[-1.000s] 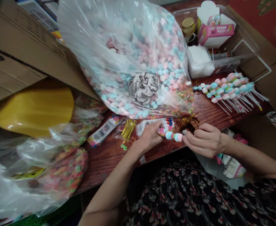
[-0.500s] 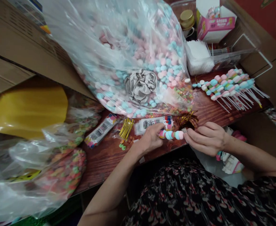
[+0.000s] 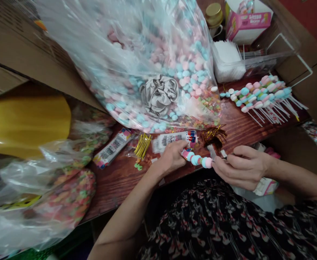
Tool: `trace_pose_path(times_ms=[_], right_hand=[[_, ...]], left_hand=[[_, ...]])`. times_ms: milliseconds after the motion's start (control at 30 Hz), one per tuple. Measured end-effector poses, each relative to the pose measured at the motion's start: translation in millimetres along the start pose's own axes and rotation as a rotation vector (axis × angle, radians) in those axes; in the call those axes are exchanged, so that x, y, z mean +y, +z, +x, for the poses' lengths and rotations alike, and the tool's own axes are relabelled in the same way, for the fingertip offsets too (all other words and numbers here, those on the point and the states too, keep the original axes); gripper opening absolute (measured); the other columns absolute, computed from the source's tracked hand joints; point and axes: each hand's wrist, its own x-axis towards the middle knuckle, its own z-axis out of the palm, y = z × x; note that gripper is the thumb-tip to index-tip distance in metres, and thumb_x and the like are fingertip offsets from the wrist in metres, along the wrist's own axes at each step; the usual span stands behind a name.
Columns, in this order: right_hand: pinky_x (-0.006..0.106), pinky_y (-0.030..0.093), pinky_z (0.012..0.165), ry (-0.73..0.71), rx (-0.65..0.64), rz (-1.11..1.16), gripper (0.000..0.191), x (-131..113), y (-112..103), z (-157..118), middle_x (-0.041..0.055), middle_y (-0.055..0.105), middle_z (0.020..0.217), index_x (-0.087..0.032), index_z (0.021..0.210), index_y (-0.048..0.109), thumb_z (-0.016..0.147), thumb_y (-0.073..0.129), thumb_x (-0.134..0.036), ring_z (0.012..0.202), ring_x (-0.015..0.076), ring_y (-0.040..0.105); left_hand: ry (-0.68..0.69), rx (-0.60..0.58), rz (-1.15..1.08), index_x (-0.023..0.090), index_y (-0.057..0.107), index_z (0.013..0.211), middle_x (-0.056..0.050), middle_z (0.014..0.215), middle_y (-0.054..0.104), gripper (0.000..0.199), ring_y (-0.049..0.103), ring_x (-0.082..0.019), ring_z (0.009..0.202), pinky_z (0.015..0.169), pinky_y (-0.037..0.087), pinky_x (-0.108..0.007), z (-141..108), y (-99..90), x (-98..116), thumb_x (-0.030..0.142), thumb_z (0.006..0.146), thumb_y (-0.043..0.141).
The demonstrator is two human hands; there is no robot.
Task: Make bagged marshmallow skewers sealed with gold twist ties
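Note:
My left hand is closed around one end of a marshmallow skewer, with pink, blue and white pieces in a row. At its other end, the fingertips of my right hand are pinched together, apparently on the clear plastic wrapper around it. What lies between those fingertips is partly hidden. Just beyond, a bundle of shiny brown-gold twist ties rests on the table. Printed wrappers lie behind my left hand, and yellow twist ties to its left.
A large clear bag of marshmallows with a grey scrunchie on it fills the back. Stacked marshmallow skewers lie at right, before a clear bin. Bagged gummy candy and a yellow bowl-like object are at left.
The skewer's right end has dipped, and my right hand has shifted slightly right and down. A clear wrapper flap now shows above the fingertips. My left hand keeps its grip.

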Motion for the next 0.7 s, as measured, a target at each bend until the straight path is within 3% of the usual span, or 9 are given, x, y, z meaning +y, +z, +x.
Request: trace_pose_path(times_ms=[200,433,700], right_hand=[[0.035,0.038,0.066,-0.068,0.002,0.014,0.014,11.7,0.2,3.0,0.0041,0.066,0.106,-0.021,0.096,0.069,0.092,0.057,-0.026,0.084,0.0147,0.052],[0.031,0.029,0.059,0.170,0.010,-0.032,0.010,16.4,13.2,-3.0,-0.0002,0.071,0.092,-0.022,0.092,0.069,0.089,0.060,-0.020,0.072,0.0109,0.049],[0.029,0.031,0.060,0.217,-0.011,-0.044,0.008,17.6,18.6,-8.1,-0.0035,0.072,0.091,-0.023,0.093,0.068,0.089,0.061,-0.021,0.071,0.0096,0.050]], left_hand=[[0.083,-0.043,-0.048,0.019,0.052,0.074,0.002,0.067,0.053,0.011,0.044,-0.012,0.060,0.056,0.031,-0.024,-2.0,-1.7,4.5,0.014,0.065,0.056],[0.004,-0.047,-0.126,0.018,0.059,0.080,0.003,0.071,0.055,0.015,0.049,-0.013,0.066,0.061,0.036,-0.024,-5.6,-8.5,7.3,0.022,0.069,0.068],[-0.018,-0.018,-0.171,0.017,0.060,0.080,0.003,0.068,0.054,0.014,0.048,-0.011,0.063,0.060,0.035,-0.023,-6.2,-11.8,4.8,0.025,0.073,0.069]])
